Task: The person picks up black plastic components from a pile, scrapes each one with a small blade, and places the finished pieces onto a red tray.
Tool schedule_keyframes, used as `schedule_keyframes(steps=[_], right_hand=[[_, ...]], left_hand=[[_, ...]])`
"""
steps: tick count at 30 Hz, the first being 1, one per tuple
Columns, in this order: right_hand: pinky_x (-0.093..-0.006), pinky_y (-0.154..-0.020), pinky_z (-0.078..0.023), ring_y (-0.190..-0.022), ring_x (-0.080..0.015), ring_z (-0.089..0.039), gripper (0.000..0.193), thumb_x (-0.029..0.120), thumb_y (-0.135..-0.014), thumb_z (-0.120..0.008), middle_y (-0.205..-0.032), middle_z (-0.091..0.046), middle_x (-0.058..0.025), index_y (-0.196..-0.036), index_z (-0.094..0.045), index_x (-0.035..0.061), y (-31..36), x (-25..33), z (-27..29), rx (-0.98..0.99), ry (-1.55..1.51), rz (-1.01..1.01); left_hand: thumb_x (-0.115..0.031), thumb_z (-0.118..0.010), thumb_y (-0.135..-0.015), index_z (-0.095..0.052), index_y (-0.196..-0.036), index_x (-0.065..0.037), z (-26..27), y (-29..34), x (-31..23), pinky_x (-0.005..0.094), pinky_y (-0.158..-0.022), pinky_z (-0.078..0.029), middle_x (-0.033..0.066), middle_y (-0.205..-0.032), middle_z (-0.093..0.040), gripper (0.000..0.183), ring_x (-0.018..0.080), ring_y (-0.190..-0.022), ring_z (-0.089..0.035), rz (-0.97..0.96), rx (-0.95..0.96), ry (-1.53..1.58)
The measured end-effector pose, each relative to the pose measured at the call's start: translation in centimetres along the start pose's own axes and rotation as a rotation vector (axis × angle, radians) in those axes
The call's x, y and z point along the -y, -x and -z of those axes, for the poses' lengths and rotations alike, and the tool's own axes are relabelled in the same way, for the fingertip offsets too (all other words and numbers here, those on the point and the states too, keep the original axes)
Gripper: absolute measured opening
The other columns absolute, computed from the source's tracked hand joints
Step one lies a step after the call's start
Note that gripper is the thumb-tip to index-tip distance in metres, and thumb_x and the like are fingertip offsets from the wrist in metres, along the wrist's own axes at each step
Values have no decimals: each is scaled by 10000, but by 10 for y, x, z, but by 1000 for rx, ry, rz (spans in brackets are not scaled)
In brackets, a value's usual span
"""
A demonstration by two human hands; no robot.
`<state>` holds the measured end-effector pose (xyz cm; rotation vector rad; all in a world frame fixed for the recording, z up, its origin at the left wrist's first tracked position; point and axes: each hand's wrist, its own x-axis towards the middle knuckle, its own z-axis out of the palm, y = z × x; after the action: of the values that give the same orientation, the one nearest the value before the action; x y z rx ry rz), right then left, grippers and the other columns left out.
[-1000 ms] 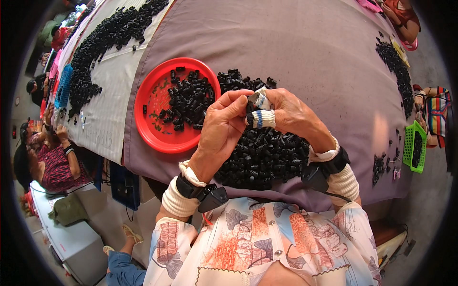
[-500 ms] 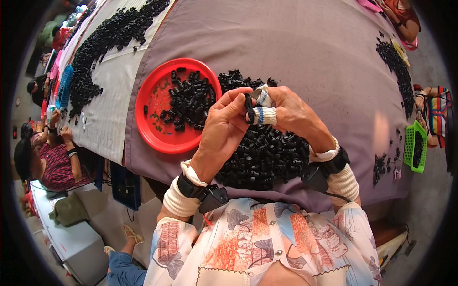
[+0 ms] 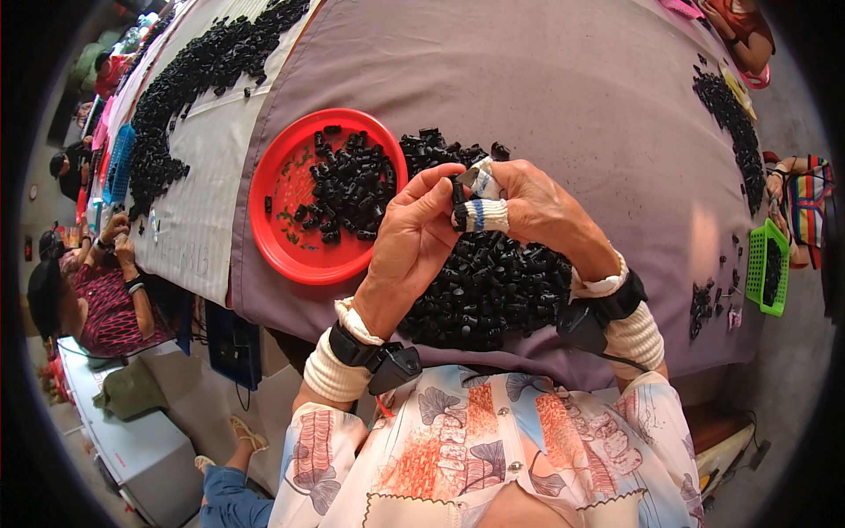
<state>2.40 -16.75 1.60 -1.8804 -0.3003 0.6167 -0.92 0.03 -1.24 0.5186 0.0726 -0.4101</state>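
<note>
A small black plastic cylinder-like part (image 3: 459, 194) sits between the two hands, above the pile; fingers cover much of it, so its full shape is hard to make out. The left hand (image 3: 412, 220) has its grip closed on the part with thumb and fingers. The right hand (image 3: 541, 211) brings fingertips in white knitted finger covers with blue stripes (image 3: 482, 216) up to it; whether this grip is clasped on the part, I cannot tell. Hands and forearms hide some of the heaped black plastic parts (image 3: 493, 295), and the picture's dark rim cuts off people at both sides. The round red plastic tray (image 3: 275, 242) is just beside the left hand; the mauve cloth-covered surface (image 3: 581, 88) stretches broadly beyond the hands and rightward toward the green plastic basket (image 3: 753, 273) near its edge.
</note>
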Motion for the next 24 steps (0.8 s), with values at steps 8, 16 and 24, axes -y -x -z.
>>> schedule_keyframes(steps=[8, 16, 24], right_hand=[[-362, -509, -405, -532, -200, -515, 316, 257, -705, -680, -576, -535, -120, -721, -535, -23, 1, 5, 2, -44, 142, 75], [-351, -497, -392, -523, -188, -500, 348, 284, -691, -699, -572, -535, -120, -690, -537, -25, -1, -1, 1, -39, 135, 100], [-334, -491, -379, -519, -160, -474, 370, 305, -683, -713, -552, -507, -90, -688, -534, -18, 1, 4, -1, -47, 36, 117]], left_hand=[[-117, -502, -905, -557, -1075, -26, -1, -1, 0, 274, -786, -484, 56, -947, -620, 202, 113, -847, -592, 1, -22, -23], [-88, -532, -884, -574, -1026, -12, -5, 0, -1, 256, -773, -476, 56, -929, -622, 167, 108, -826, -589, -30, -85, -88], [-91, -535, -883, -572, -1033, -14, -5, 0, -1, 253, -767, -476, 53, -918, -623, 173, 105, -814, -587, -30, -89, -70]])
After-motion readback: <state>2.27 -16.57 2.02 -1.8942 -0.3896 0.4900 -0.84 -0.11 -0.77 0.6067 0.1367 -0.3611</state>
